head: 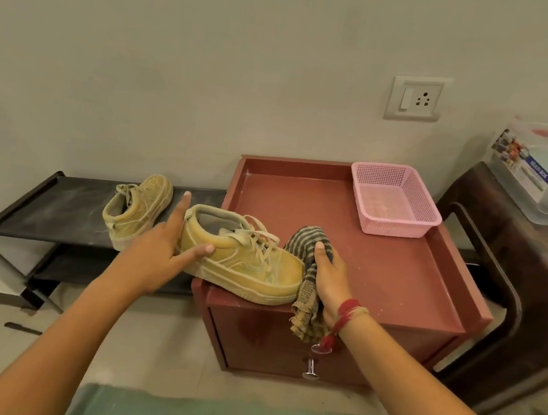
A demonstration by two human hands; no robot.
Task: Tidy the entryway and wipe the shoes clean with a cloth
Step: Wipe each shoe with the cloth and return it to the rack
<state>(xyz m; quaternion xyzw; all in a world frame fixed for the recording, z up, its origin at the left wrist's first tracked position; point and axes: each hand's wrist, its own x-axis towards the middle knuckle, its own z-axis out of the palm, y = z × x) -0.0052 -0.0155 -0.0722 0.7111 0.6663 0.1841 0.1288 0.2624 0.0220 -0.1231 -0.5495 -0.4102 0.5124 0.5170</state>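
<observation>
1. Where the pale wall meets the floor, a maroon counter (395, 274) with a raised rim and a drawer front stands at the middle right.
2. A low black shoe rack (58, 208) runs along the wall to its left, with its end meeting the counter's side.
3. A dark wooden stand (516, 271) sits just to the right of the counter and carries a clear plastic box (544, 185).
4. A pink basket (397, 229) rests in the counter's far right corner.
5. One dusty tan shoe (248, 266) lies on the counter's near left corner, with its toe pointing right and its sole overhanging the front edge.
6. The second shoe (133, 214) stands on the rack's top shelf, just beyond the first.
7. A striped cloth (309, 242) is bunched against the near shoe's toe, and its loose end hangs over the counter's front.
8. The left grip (160, 252) is released: its straight forefinger lies beside the heel and its thumb presses the shoe's side.
9. The right grip (329, 279) is clenched round the cloth, with a red thread (345, 314) at the wrist.
</observation>
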